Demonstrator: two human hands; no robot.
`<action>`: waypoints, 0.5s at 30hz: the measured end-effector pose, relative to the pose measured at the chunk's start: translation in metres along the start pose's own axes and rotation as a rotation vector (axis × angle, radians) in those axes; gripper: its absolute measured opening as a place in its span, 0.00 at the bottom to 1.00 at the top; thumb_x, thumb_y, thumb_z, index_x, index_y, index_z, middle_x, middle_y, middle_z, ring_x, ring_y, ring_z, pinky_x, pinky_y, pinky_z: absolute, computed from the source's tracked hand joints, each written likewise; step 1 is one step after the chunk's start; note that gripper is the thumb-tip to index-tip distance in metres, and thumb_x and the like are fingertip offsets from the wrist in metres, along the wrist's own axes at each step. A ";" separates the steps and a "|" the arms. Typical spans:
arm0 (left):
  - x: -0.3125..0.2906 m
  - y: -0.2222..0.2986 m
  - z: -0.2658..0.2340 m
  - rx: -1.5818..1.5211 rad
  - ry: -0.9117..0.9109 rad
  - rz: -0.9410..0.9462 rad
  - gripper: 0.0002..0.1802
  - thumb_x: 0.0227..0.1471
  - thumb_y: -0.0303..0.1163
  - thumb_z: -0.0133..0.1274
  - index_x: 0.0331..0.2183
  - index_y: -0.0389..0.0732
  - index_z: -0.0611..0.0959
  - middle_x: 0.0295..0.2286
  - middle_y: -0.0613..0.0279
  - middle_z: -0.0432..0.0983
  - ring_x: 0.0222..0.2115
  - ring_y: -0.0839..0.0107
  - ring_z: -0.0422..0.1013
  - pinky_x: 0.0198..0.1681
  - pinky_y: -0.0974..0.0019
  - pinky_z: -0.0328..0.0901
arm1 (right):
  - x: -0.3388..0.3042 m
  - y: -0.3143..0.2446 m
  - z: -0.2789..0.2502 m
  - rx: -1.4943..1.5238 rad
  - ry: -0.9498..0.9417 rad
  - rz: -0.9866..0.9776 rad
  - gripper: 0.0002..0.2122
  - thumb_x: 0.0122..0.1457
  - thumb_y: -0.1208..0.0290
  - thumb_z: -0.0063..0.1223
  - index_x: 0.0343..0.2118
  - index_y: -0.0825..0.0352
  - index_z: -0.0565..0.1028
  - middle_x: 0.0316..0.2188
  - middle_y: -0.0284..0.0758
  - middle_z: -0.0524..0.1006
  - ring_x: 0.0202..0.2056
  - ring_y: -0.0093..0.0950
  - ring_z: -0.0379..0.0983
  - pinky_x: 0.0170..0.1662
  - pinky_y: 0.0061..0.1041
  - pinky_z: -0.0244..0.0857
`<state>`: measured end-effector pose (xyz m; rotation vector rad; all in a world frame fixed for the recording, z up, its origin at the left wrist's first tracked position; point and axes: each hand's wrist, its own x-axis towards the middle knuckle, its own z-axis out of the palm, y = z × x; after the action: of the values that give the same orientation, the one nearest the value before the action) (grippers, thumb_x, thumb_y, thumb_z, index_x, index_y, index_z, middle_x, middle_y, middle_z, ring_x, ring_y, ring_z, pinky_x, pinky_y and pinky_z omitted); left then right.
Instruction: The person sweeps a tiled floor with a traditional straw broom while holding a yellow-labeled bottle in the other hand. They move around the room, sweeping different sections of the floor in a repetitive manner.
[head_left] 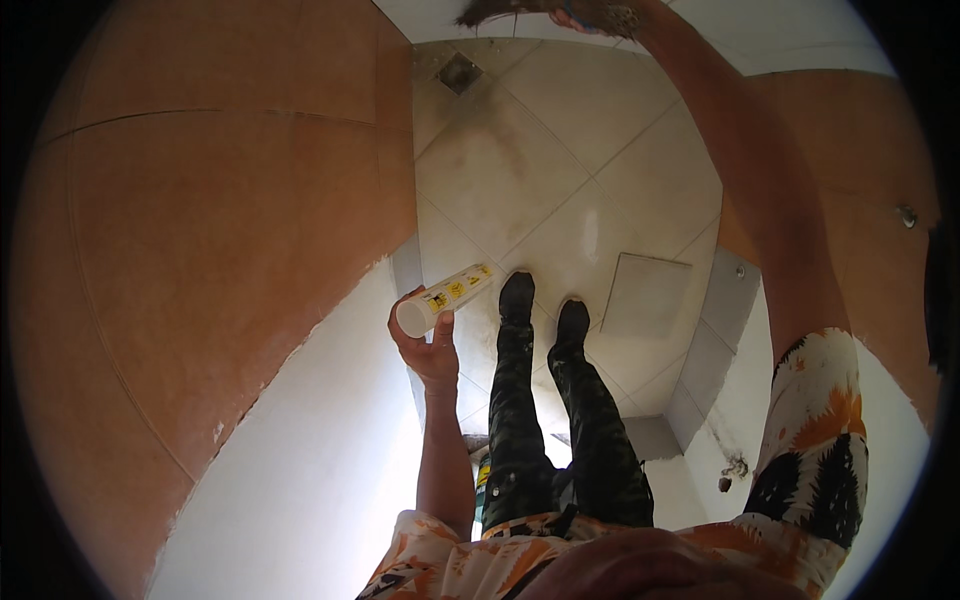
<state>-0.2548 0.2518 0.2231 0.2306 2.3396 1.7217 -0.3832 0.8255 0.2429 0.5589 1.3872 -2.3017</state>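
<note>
White tube [457,291] in the left hand [427,347], dark-bristled brush [497,9] in the right hand [607,17]

Closest to the camera is the person's loose shirt [815,405], white with orange and black patches. Below it come dark camouflage trousers [515,400], and just left of them a green and yellow container [483,488] peeks out, mostly hidden.

Off to the person's left, the tube is held tilted above the floor [560,150], its white round end toward the body. The left hand's fingers are wrapped round that end, with the thumb along the near side. Yellow markings run down the tube.

Dark shoes [516,297] stand on pale tiles laid on the diagonal. Beside them, to the right, lies a pale square panel [647,297], and grey edging tiles [715,320] line the wall beyond.

Orange-brown tiles [240,220] cover the left wall, meeting white in a ragged line. Farther off, a dark square drain [459,74] sits in the floor near a dirty smear.

Farthest away, the right arm stretches out. Its fingers seem to be grasping the brush, though the picture's upper edge cuts them off. The bristles point left in front of a white surface [830,40]; I can't tell whether they touch it.
</note>
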 end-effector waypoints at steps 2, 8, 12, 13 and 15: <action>-0.010 0.002 0.000 -0.044 0.016 -0.051 0.36 0.56 0.34 0.68 0.58 0.34 0.68 0.54 0.49 0.74 0.55 0.60 0.70 0.59 0.56 0.68 | -0.007 0.009 -0.016 0.020 0.262 0.073 0.09 0.60 0.64 0.60 0.28 0.65 0.79 0.18 0.36 0.79 0.14 0.26 0.72 0.18 0.27 0.68; -0.023 -0.001 -0.005 -0.114 0.039 -0.072 0.37 0.54 0.35 0.70 0.58 0.35 0.69 0.54 0.50 0.73 0.55 0.61 0.70 0.61 0.56 0.67 | 0.034 0.038 -0.044 0.038 0.188 0.061 0.10 0.59 0.64 0.61 0.30 0.67 0.80 0.19 0.36 0.79 0.16 0.27 0.75 0.20 0.27 0.70; -0.022 -0.003 0.000 -0.082 0.050 -0.096 0.37 0.54 0.37 0.71 0.57 0.35 0.70 0.55 0.51 0.73 0.55 0.61 0.70 0.61 0.57 0.65 | 0.110 0.034 0.002 -0.145 0.147 -0.052 0.13 0.60 0.62 0.61 0.36 0.69 0.81 0.25 0.41 0.82 0.23 0.34 0.79 0.26 0.32 0.74; -0.022 -0.001 0.001 -0.101 0.058 -0.109 0.36 0.55 0.38 0.70 0.57 0.35 0.70 0.55 0.50 0.73 0.55 0.61 0.70 0.61 0.57 0.65 | 0.109 0.031 0.010 -0.133 0.033 -0.043 0.14 0.60 0.62 0.61 0.37 0.70 0.81 0.27 0.44 0.82 0.26 0.37 0.81 0.29 0.35 0.76; -0.021 0.003 0.002 -0.084 0.087 -0.088 0.36 0.55 0.38 0.70 0.57 0.34 0.70 0.55 0.48 0.72 0.55 0.60 0.70 0.61 0.57 0.66 | 0.070 0.036 0.021 -0.420 0.202 0.000 0.13 0.61 0.60 0.61 0.34 0.67 0.81 0.22 0.35 0.79 0.20 0.26 0.75 0.22 0.27 0.69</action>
<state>-0.2343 0.2485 0.2269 0.0385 2.2935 1.8169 -0.4262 0.7822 0.1882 0.6640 1.8974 -1.9090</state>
